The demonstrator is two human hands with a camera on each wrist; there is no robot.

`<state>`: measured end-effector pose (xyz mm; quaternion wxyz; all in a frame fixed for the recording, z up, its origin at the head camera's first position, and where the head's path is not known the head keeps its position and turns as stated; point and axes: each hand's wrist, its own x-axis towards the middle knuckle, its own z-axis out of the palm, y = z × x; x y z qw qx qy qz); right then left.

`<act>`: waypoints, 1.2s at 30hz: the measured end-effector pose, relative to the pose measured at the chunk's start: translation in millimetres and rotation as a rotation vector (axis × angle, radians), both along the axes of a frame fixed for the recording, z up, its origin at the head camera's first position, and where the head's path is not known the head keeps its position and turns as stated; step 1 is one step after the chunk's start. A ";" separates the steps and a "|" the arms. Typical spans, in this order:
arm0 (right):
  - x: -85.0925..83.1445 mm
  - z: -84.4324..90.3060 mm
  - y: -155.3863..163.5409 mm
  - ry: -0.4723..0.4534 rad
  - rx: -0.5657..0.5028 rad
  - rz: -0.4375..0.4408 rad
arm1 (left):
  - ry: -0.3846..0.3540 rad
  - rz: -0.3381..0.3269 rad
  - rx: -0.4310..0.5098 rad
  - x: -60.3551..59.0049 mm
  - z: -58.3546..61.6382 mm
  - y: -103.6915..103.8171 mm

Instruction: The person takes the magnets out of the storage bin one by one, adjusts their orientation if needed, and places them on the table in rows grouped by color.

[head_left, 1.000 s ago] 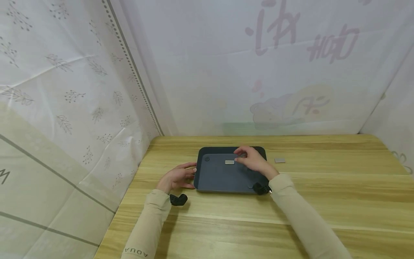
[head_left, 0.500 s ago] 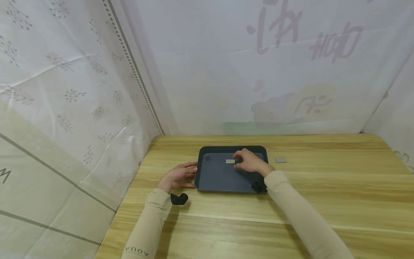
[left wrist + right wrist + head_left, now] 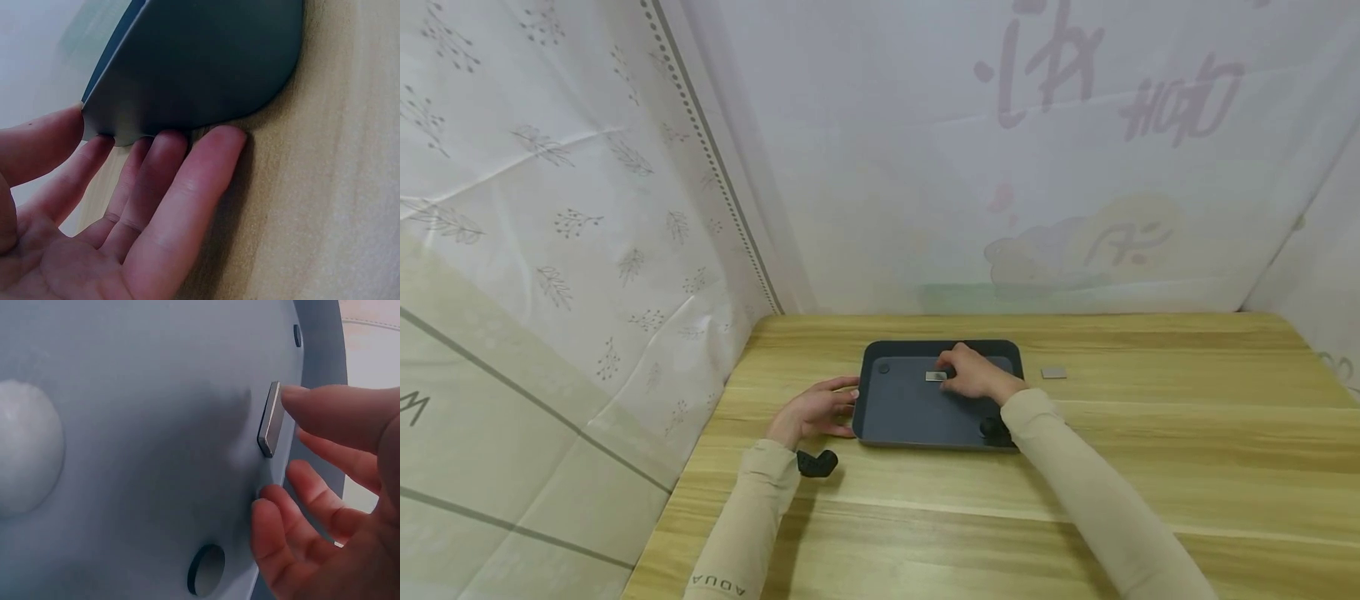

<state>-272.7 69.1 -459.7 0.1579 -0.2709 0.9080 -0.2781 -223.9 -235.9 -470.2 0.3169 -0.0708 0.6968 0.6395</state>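
Observation:
My left hand (image 3: 815, 411) is at the left side of a dark grey-blue tray (image 3: 917, 417). In the left wrist view its thumb touches the rim, while the extended fingers (image 3: 203, 169) meet the outer wall near the base. Reaching into the tray, my right hand (image 3: 973, 373) is at a small flat silvery rectangular block (image 3: 936, 377) lying on the tray floor. From the right wrist, the thumb tip (image 3: 297, 403) touches one end of the block (image 3: 270, 422); the other fingers are loosely bent beside it, partly behind the thumb.
A second flat silvery block (image 3: 1053, 373) lies on the wooden table (image 3: 1165, 467), right of the tray. Round grey discs sit inside the tray, one in the far left corner (image 3: 883, 367). A black wrist camera (image 3: 817, 463) hangs by the left wrist. White patterned curtains (image 3: 880, 183) surround the table.
My right hand has come lower and slightly left, from just beside the block to touching its right end. The left hand keeps its place on the tray, and the block has not moved.

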 end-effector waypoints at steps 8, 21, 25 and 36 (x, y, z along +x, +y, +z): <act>-0.2 -0.6 -5.1 -0.019 0.036 0.008 | -0.006 0.010 -0.007 -0.3 -3.4 0.3; -4.9 -4.6 -8.9 -0.027 0.066 -0.014 | -0.010 0.030 -0.004 -2.0 -4.8 1.2; -6.2 -7.7 -10.0 -0.026 0.060 -0.016 | -0.007 0.023 -0.003 -1.4 -4.3 1.2; -9.9 -13.9 -12.9 -0.028 0.083 -0.023 | 0.000 0.018 -0.003 -1.0 -4.1 -0.6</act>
